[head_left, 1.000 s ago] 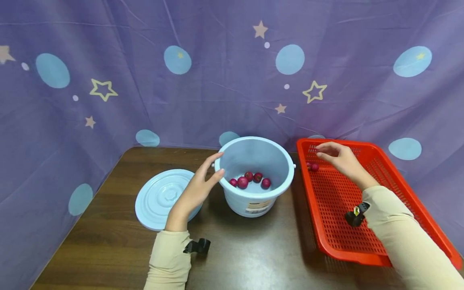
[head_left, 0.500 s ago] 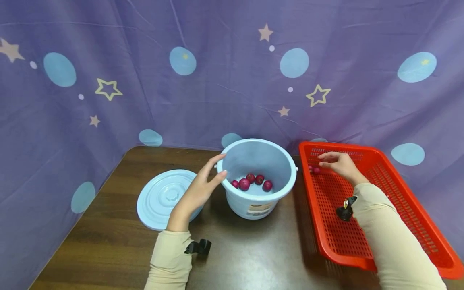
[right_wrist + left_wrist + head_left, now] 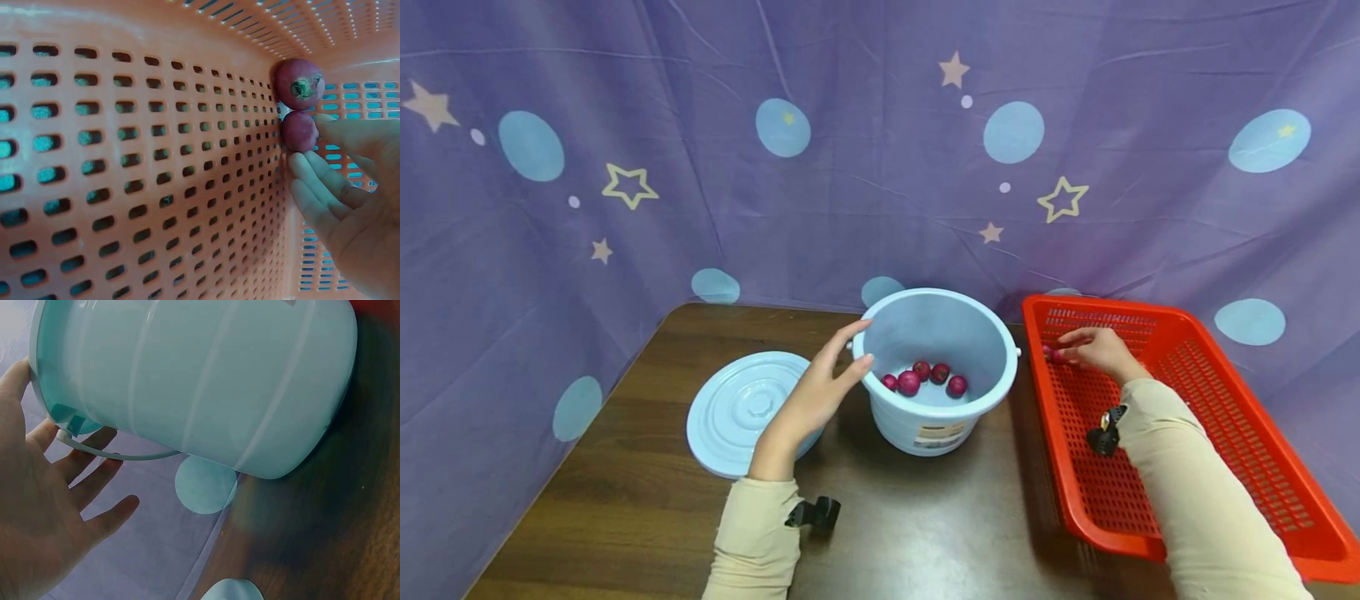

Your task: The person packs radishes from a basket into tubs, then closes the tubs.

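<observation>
Radishes [image 3: 1054, 354], small and dark red, lie in the far left corner of the red basket [image 3: 1180, 417], right at the fingertips of the right hand [image 3: 1093, 348], as the head view shows. That hand reaches in with fingers curled at the nearer radish; whether it is already pinched cannot be told from here. To the left of that grip stands the pale blue bucket [image 3: 936, 417] on the brown table [image 3: 625, 467], with four more radishes [image 3: 923, 377] on its floor. The left hand [image 3: 812, 392] rests against the bucket's left rim, fingers straight and spread, thumb by the rim. The bucket's lid [image 3: 741, 412] lies flat just behind and under that wrist.

In the left wrist view, the left hand [image 3: 44, 506] is an open palm with fingers fanned, the thumb tip on the rim of the bucket [image 3: 206, 381] and the fingers lying under its thin wire handle [image 3: 112, 453].

In the right wrist view, two radishes sit stacked in the corner of the basket [image 3: 125, 156]. The lower radish [image 3: 299, 131] is touched by the fingertips [image 3: 312, 172] from below and the thumb from the side, a light pinch. The upper radish [image 3: 298, 84], showing its stem scar, lies just beyond the grip, touching the lower one.
</observation>
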`<state>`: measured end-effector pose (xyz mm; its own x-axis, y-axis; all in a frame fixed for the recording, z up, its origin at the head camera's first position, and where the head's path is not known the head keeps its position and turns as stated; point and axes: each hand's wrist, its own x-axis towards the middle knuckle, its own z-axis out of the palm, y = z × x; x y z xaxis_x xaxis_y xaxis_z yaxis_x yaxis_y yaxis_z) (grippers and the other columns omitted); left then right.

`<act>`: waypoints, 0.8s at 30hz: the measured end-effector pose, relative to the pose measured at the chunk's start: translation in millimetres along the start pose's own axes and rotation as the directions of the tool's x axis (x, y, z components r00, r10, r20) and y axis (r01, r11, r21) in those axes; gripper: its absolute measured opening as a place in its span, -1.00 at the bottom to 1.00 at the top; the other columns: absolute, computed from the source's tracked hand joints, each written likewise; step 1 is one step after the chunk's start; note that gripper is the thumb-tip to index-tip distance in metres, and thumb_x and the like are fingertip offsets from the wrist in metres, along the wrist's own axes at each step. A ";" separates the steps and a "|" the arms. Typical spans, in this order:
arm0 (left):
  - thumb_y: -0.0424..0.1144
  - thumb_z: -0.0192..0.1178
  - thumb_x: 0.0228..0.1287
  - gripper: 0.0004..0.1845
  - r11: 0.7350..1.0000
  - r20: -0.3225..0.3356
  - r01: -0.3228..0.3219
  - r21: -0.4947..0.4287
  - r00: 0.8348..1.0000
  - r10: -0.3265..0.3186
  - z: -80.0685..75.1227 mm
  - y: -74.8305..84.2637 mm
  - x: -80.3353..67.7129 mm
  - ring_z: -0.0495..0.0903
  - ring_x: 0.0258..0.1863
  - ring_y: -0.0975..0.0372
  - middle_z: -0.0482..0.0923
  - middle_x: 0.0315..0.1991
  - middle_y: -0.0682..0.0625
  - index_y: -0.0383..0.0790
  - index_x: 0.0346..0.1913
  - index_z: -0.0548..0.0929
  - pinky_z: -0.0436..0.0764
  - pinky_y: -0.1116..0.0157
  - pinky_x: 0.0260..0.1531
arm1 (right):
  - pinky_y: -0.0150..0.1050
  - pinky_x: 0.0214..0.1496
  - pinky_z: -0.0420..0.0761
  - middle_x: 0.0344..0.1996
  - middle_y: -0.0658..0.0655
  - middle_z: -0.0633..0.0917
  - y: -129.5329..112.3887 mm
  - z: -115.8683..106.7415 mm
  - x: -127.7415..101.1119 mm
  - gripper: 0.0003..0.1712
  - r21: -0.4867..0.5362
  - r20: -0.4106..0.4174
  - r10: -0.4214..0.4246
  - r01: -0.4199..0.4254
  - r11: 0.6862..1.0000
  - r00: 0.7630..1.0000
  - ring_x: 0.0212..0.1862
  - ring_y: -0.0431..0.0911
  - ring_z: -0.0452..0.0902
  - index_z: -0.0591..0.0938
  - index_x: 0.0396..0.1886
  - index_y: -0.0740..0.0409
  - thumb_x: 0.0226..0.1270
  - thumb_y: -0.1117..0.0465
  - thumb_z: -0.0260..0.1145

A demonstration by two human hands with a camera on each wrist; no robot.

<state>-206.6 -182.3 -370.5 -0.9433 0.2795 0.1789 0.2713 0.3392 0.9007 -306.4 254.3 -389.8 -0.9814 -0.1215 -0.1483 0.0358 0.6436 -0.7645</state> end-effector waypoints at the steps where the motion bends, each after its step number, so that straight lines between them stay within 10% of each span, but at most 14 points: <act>1: 0.13 0.04 0.49 -0.41 1.000 -0.001 0.000 0.001 1.000 0.000 0.1 -0.1 0.0 0.04 0.49 0.11 0.07 0.52 0.09 0.29 0.50 0.20 0.12 -0.21 0.35 | -0.28 -0.29 0.65 -0.22 0.42 0.72 -0.1 0.7 -0.3 -0.57 0.005 0.007 0.003 -0.003 1.000 1.000 -0.36 -0.15 0.63 0.51 0.06 0.65 0.34 0.37 0.29; 24: 0.14 0.02 0.49 -0.41 1.000 0.011 0.013 0.006 1.000 -0.013 -0.3 2.5 -1.0 0.03 0.50 0.08 0.03 0.54 0.09 0.32 0.50 0.17 0.13 -0.24 0.33 | -0.25 -0.30 0.67 -0.37 0.30 0.72 -3.5 -8.0 -1.5 -0.69 -0.109 0.085 -0.045 0.054 0.993 0.995 -0.38 -0.09 0.59 0.57 -0.06 0.60 0.27 0.44 0.29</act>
<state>-205.1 -182.1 -368.3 -0.9447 0.2845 0.1628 0.2601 0.3482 0.9006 -306.6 258.3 -381.9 -0.9626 -0.2137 -0.1667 -0.0376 0.7145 -0.6987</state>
